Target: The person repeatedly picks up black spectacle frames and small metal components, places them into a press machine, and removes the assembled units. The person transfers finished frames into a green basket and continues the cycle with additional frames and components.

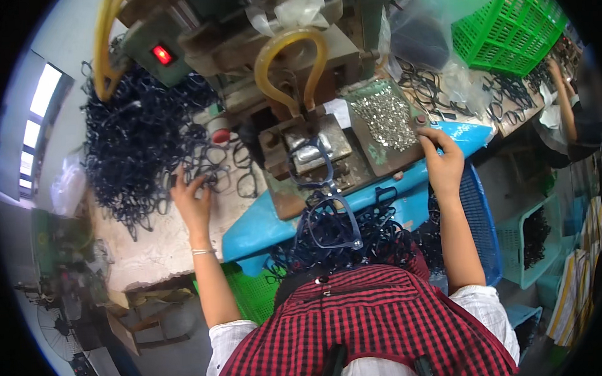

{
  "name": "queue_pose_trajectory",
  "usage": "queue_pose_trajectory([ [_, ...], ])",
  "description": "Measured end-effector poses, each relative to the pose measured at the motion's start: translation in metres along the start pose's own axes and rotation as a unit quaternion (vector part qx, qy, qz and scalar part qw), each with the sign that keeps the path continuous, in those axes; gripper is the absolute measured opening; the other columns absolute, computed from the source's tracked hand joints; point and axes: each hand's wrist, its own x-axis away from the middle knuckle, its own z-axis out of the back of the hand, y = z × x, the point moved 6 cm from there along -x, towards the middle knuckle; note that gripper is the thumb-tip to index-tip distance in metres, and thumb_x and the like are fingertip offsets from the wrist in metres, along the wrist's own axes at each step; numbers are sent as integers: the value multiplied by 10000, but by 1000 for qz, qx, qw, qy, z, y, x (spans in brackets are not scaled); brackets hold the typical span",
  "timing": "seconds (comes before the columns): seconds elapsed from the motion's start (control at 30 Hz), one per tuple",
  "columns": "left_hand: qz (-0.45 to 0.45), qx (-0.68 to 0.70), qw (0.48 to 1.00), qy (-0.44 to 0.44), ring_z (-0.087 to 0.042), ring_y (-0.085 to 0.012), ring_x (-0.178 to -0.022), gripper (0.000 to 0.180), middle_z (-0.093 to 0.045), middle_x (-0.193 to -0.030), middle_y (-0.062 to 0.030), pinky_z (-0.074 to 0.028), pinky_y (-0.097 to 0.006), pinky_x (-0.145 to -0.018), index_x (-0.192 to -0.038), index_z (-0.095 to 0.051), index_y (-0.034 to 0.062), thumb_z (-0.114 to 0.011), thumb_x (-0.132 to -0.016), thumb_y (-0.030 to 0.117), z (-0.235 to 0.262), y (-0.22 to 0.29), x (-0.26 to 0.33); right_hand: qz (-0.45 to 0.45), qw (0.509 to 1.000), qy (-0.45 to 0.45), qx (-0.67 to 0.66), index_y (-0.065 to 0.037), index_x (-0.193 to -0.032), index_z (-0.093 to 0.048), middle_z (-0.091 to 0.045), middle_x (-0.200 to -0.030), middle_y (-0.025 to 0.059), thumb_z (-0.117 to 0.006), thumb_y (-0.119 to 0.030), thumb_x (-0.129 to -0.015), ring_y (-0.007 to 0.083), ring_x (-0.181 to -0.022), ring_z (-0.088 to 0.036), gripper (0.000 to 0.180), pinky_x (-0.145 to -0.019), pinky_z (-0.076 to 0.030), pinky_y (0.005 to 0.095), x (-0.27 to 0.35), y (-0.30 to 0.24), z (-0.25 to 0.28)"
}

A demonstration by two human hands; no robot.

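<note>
A blue eyeglass frame (350, 211) hangs at the front of the press. Its upper rim lies across the metal fixture (339, 145), and neither hand touches it. My left hand (194, 203) reaches to loose dark eyeglass frames (210, 158) on the table, fingers apart at the edge of the heap. At the right, my right hand (444, 164) is at the edge of a tray of small shiny metal parts (383, 119), just below a red button (420, 119). Its fingertips are pinched together; anything between them is too small to make out.
A large heap of dark eyeglass frames (130, 134) covers the left table. More frames (382, 245) lie before my checked apron. A yellow hose (261, 60) loops above the fixture. Blue sheeting (259, 222) covers the front edge. A green basket (507, 28) stands back right; another person's arm (565, 106) shows beyond.
</note>
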Motion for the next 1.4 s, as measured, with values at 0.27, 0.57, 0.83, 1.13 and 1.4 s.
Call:
queue_pose_trajectory([
  [0.27, 176, 509, 837, 97, -665, -178, -922, 208, -728, -999, -102, -496, -274, -831, -1015, -730, -7, -627, -1004, 173, 42, 58, -29, 176, 976, -84, -97, 0, -955, -734, -726, -922, 126, -701, -32, -847, 254, -889, -692, 118, -835, -521, 341, -7, -123, -52],
  [0.57, 362, 714, 595, 71, -655, -214, -731, 226, -700, -910, -167, -530, -304, -645, -998, -559, 47, -473, -1064, 244, -25, 90, 44, 169, 965, -116, -166, 24, -1332, -528, -745, -1094, 166, -679, -32, -858, 267, -1050, -729, 500, -914, -535, 344, 10, -135, -109],
  [0.83, -77, 532, 818, 206, -681, -285, -782, 234, -683, -940, -258, -598, -420, -715, -1045, -503, -17, -406, -1023, 195, 157, 232, -69, 45, 924, -174, -338, 17, -1462, -410, -715, -1170, 196, -655, -7, -880, 263, -1157, -681, 632, -1012, -498, 365, 19, -143, -118],
  [1.13, 141, 748, 558, -331, -668, -268, -588, 275, -700, -869, -318, -562, -299, -533, -1056, -466, 41, -428, -1061, 313, 110, 272, 9, 215, 945, -45, 244, -40, -1076, -729, -604, -1331, 262, -713, -91, -820, 423, -1321, -523, 261, -1078, -457, 479, -13, -80, -59],
  [1.4, 247, 755, 442, -417, -708, -253, -678, 295, -710, -796, -255, -562, -275, -635, -978, -551, 59, -497, -1041, 341, 43, 294, 24, 195, 974, 9, 112, -41, -876, -719, -689, -1159, 206, -765, -143, -785, 382, -1180, -612, 144, -994, -482, 455, -41, -23, -46],
])
